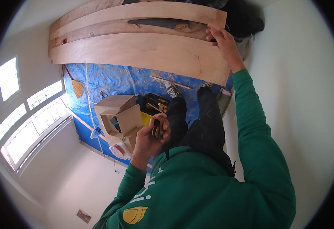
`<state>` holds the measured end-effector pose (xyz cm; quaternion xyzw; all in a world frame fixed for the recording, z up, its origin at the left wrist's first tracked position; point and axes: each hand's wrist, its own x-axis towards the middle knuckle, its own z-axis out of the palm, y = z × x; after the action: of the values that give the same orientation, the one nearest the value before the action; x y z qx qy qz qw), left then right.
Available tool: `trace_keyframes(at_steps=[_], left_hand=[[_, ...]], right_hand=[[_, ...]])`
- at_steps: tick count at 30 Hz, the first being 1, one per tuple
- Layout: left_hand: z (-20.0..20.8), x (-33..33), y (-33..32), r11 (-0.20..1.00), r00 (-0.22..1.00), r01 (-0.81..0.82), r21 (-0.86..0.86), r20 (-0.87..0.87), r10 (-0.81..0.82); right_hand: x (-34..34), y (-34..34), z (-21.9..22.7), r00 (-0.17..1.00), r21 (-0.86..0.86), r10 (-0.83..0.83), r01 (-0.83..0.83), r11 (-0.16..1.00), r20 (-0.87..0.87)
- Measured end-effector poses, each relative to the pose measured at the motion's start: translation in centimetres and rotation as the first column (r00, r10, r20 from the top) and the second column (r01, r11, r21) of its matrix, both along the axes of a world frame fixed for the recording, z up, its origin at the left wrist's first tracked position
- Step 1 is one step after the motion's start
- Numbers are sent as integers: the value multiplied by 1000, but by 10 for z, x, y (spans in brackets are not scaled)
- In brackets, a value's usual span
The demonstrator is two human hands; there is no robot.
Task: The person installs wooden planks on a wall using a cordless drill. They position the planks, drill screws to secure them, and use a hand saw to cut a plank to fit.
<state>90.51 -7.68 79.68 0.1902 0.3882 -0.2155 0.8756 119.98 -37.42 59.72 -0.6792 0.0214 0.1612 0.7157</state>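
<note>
Left hand: I see the left hand in front of the torso, fingers curled around a dark rounded object; its exact kind I cannot tell.
Right hand: the right hand reaches out beside the end of the wide board, thumb and fingers pinching a small dark piece.
Link between hands: I cannot make out any line joining the two held things.
Handsaw: the handsaw lies between the boards, its wooden handle near the right fingers; whether they touch it, I cannot tell.
Best grip: I would hold the rounded object snugly, thumb laid across it, and pinch the small piece lightly enough to turn it.
Reach: I would approach the saw from its handle side, clear of the blade's edge.
Footing: the blue tarp looks wrinkled and dusty, so I would plant both shoes flat.
</note>
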Motion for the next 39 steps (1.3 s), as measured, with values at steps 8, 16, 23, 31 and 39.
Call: trace_keyframes(at_steps=[8, 16, 23, 31, 39], left_hand=[[28, 40, 0, 989, 994, -89, 115, 80, 80], [80, 57, -30, 988, 811, 105, 112, 566, -150], [98, 70, -33, 986, 828, 69, -149, 560, 27], [87, 65, -30, 958, 780, 269, -98, 606, -157], [114, 61, -13, 969, 701, 228, 99, 674, -234]], right_hand=[[-102, 88, 283, 874, -398, 308, -148, 905, 376], [-187, 133, 353, 590, -855, 736, -142, 499, 332], [-169, 131, 381, 602, -805, 603, 115, 582, 523], [-162, 134, 375, 700, -787, 411, 365, 497, 584], [-180, 147, 389, 632, -866, 633, 130, 483, 448]])
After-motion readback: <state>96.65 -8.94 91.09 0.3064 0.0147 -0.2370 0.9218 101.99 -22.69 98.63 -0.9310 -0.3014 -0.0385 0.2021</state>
